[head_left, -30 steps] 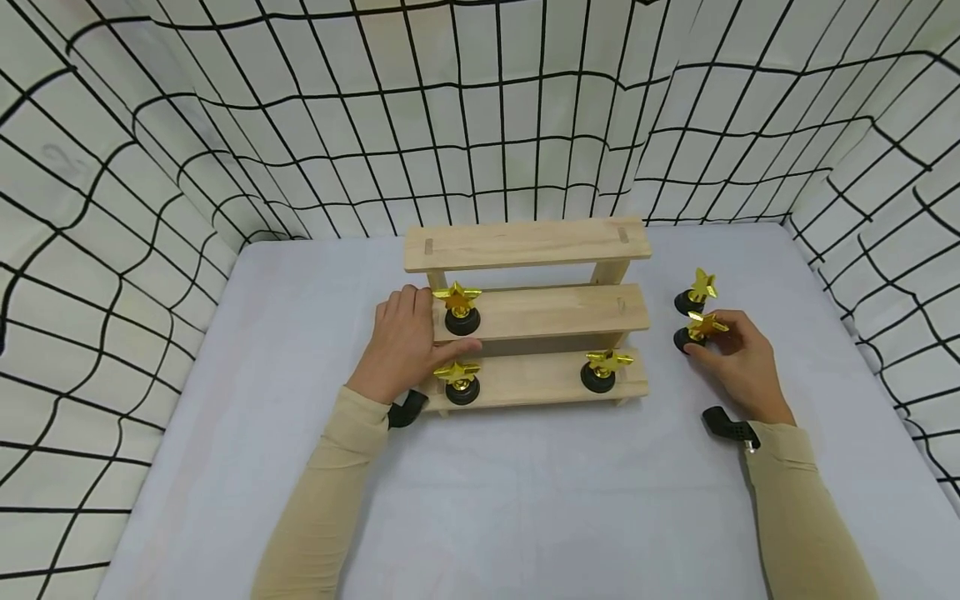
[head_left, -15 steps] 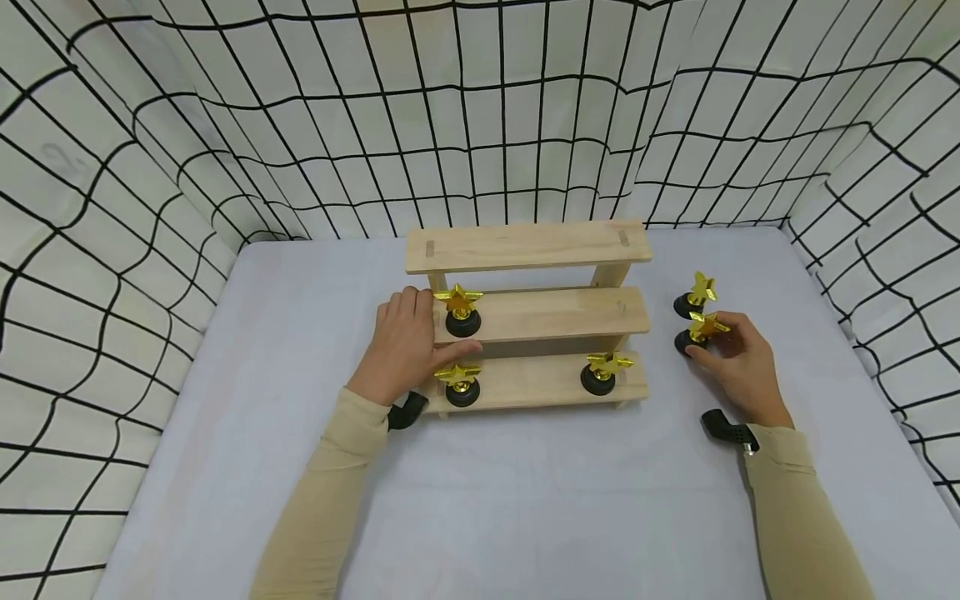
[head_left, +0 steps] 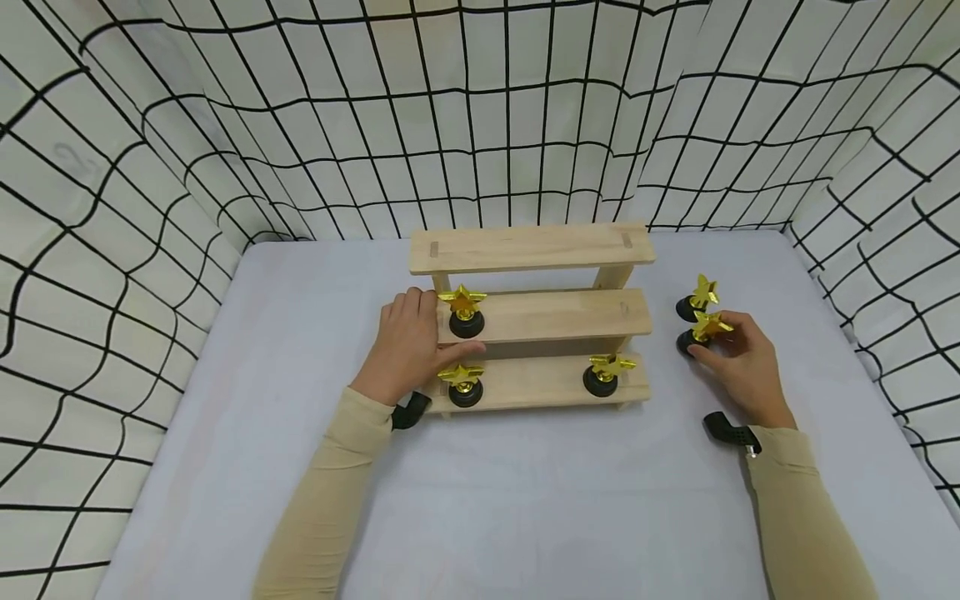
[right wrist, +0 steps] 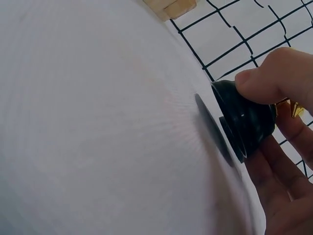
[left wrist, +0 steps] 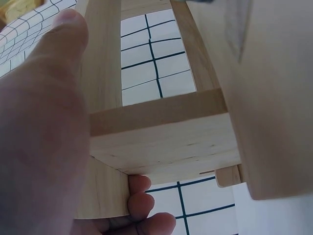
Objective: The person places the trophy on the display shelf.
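Observation:
A three-step wooden stand (head_left: 543,315) is at the back middle of the table. My left hand (head_left: 408,350) grips the left end of its middle step; in the left wrist view the fingertips (left wrist: 141,204) curl round the board's edge. My right hand (head_left: 742,367) pinches a gold star trophy (right wrist: 247,120) by its black base, close over the table, with a shadow beside it. Just behind it stands another star trophy (head_left: 703,292). On the stand, one trophy (head_left: 467,323) is on the middle step at left. The bottom step bears a trophy (head_left: 465,393) at left and another (head_left: 601,382) at right.
A white cloth covers the table (head_left: 540,500). Black wire grid panels (head_left: 487,117) with white backing rise at the back and both sides. The top step (head_left: 532,248) stands behind and above the others.

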`<control>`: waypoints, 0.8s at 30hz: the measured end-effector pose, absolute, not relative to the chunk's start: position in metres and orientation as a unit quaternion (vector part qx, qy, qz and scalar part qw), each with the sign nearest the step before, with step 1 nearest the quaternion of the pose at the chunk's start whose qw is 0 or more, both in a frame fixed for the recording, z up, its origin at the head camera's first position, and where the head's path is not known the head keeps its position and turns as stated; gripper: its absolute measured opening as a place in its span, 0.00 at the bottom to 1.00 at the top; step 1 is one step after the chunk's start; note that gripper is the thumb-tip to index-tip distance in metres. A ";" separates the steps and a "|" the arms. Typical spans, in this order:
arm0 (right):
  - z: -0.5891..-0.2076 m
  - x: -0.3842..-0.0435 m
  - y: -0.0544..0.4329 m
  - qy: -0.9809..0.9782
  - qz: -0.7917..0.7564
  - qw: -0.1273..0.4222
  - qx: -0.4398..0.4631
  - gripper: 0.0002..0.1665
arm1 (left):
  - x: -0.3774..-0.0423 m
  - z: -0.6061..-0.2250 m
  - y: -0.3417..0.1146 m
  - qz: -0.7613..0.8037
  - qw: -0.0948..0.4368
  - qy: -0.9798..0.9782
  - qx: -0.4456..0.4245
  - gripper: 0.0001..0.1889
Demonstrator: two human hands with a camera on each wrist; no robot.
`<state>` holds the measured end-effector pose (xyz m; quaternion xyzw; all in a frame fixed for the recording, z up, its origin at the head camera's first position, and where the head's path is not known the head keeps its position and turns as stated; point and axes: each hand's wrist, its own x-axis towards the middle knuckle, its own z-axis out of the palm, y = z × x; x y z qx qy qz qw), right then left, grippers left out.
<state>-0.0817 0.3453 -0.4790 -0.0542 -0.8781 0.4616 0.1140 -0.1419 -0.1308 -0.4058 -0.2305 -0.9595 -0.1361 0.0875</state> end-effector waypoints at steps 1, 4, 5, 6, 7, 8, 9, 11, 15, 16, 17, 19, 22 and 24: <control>-0.478 -0.082 0.345 -0.879 0.460 0.114 -0.055 0.35 | -0.142 -0.406 -0.131 -0.135 0.086 -0.960 -0.230 0.48; -0.476 -0.085 0.344 -0.875 0.466 0.116 -0.060 0.34 | -0.142 -0.407 -0.130 -0.133 0.088 -0.961 -0.228 0.48; -0.475 -0.085 0.344 -0.875 0.465 0.116 -0.062 0.34 | -0.143 -0.407 -0.130 -0.133 0.090 -0.960 -0.228 0.47; -0.474 -0.086 0.344 -0.874 0.467 0.117 -0.063 0.33 | -0.143 -0.407 -0.130 -0.133 0.092 -0.960 -0.228 0.47; -0.473 -0.086 0.344 -0.875 0.466 0.118 -0.063 0.33 | -0.143 -0.407 -0.130 -0.134 0.095 -0.959 -0.229 0.47; -0.472 -0.085 0.344 -0.874 0.466 0.117 -0.065 0.33 | -0.143 -0.407 -0.130 -0.135 0.096 -0.959 -0.230 0.47; -0.471 -0.084 0.344 -0.874 0.466 0.117 -0.068 0.33 | -0.143 -0.408 -0.130 -0.138 0.096 -0.958 -0.231 0.47; -0.470 -0.083 0.343 -0.875 0.465 0.116 -0.068 0.33 | -0.143 -0.410 -0.131 -0.139 0.100 -0.957 -0.234 0.46; -0.468 -0.080 0.344 -0.872 0.470 0.123 -0.061 0.33 | -0.143 -0.411 -0.131 -0.140 0.102 -0.956 -0.237 0.46; -0.467 -0.080 0.343 -0.870 0.472 0.127 -0.056 0.33 | -0.143 -0.411 -0.130 -0.138 0.104 -0.956 -0.237 0.47; -0.466 -0.080 0.343 -0.869 0.475 0.132 -0.051 0.33 | -0.143 -0.410 -0.130 -0.137 0.103 -0.956 -0.237 0.47; -0.464 -0.080 0.342 -0.864 0.481 0.140 -0.043 0.33 | -0.143 -0.410 -0.130 -0.132 0.104 -0.957 -0.238 0.47; -0.462 -0.080 0.340 -0.858 0.489 0.154 -0.030 0.34 | -0.143 -0.410 -0.131 -0.130 0.106 -0.957 -0.239 0.47; -0.461 -0.080 0.338 -0.854 0.495 0.161 -0.024 0.34 | -0.143 -0.409 -0.132 -0.129 0.105 -0.957 -0.239 0.47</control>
